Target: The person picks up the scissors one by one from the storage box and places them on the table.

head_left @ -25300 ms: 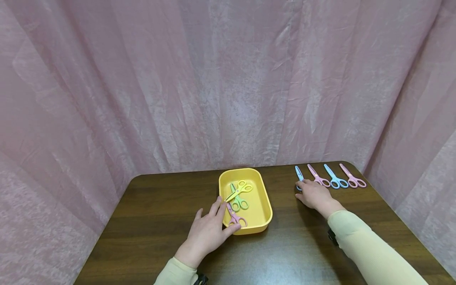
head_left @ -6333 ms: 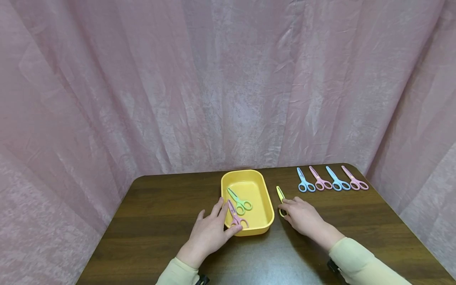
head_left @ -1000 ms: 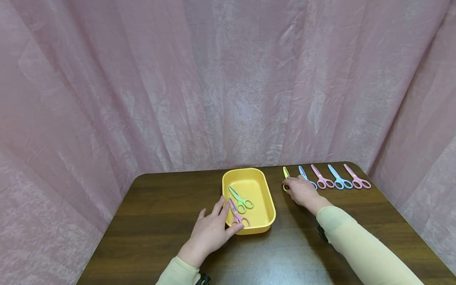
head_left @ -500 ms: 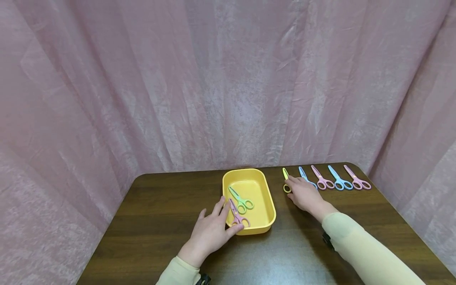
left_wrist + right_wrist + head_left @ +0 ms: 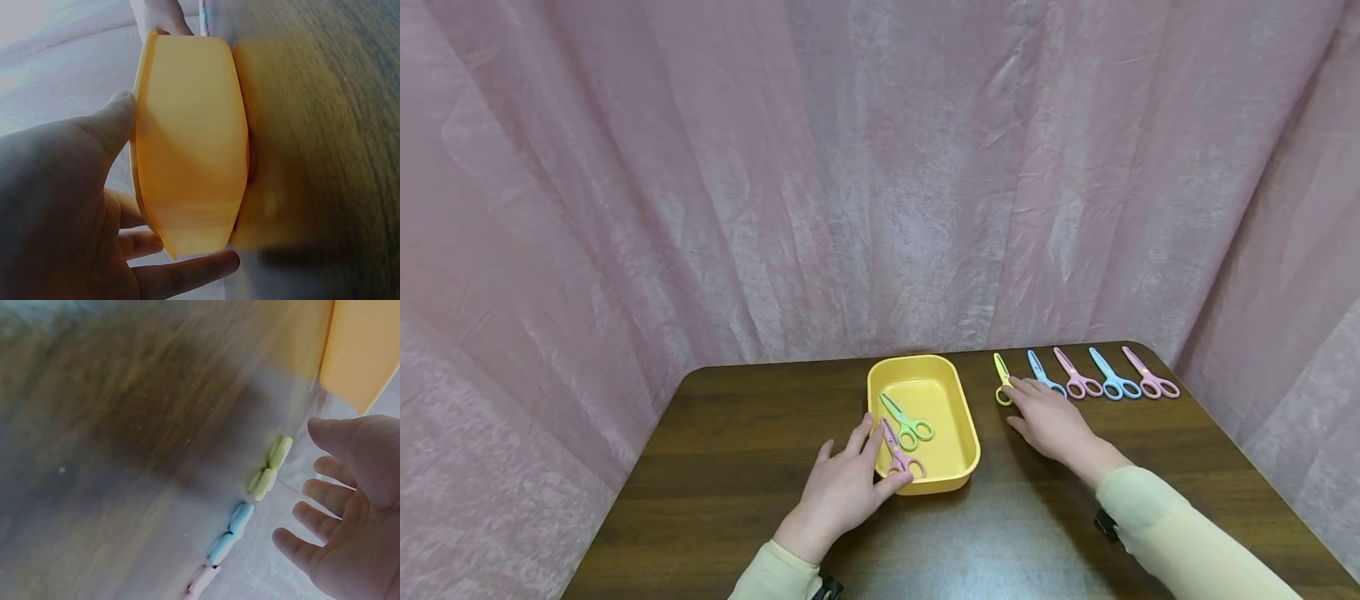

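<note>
My left hand point(image 5: 842, 492) touches the near left corner of a yellow plastic tray point(image 5: 953, 425), fingers spread along its left rim and thumb on the near rim. In the left wrist view, the fingers reach around the corner of the tray point(image 5: 194, 125). Inside lie green scissors point(image 5: 896, 410) and, partly behind my fingers, pink scissors point(image 5: 892, 446). My right hand point(image 5: 1052, 423) hovers with loose fingers by yellow scissors point(image 5: 1002, 368) lying on the table. The right wrist view shows the hand point(image 5: 356, 506) apart from the yellow scissors' handles point(image 5: 266, 481).
Right of the yellow scissors, light blue scissors point(image 5: 1037, 367), pink scissors point(image 5: 1064, 364), another blue pair point(image 5: 1102, 364) and another pink pair point(image 5: 1137, 362) lie in a row, tips toward the far edge. Pink curtains point(image 5: 880, 183) hang behind the dark wooden table point(image 5: 737, 433).
The yellow scissors went from the tray to the table, then to the row's left end. My right hand has just let go of them and drawn back slightly. The left hand stays put.
</note>
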A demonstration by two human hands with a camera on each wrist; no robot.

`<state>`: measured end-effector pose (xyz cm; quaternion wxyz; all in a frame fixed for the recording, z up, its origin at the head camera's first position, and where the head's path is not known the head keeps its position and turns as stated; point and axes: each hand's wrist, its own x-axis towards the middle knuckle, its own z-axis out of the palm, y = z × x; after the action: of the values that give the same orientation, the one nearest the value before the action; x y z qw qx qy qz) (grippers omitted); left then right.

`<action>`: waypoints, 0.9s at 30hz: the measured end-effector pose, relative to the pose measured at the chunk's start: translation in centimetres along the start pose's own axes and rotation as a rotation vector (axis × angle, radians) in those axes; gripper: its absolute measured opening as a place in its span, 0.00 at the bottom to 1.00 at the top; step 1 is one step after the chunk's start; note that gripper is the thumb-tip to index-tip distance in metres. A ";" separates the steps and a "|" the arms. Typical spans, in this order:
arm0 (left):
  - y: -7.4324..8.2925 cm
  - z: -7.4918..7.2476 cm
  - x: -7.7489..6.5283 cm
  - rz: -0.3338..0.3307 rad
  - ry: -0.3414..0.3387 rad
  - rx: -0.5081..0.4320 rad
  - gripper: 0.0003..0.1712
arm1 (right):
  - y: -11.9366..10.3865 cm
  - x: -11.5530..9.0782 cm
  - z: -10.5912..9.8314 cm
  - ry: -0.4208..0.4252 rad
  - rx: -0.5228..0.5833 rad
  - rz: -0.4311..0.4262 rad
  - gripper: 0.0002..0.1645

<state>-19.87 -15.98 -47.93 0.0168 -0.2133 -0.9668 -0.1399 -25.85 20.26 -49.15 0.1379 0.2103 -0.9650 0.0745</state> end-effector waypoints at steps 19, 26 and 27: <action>0.0 0.2 0.0 0.003 0.007 0.010 0.55 | -2.1 -1.6 -1.5 0.084 0.028 -0.080 0.34; -0.2 0.4 0.1 -0.004 -0.001 0.015 0.56 | -3.2 -2.0 -2.0 0.106 0.041 -0.114 0.35; -0.2 0.4 0.1 -0.005 -0.003 0.016 0.56 | -3.3 -2.1 -2.1 0.104 0.042 -0.118 0.35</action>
<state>-20.04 -16.00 -48.35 0.0167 -0.2110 -0.9684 -0.1319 -22.13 18.51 -47.54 0.1877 0.2653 -0.9407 0.0972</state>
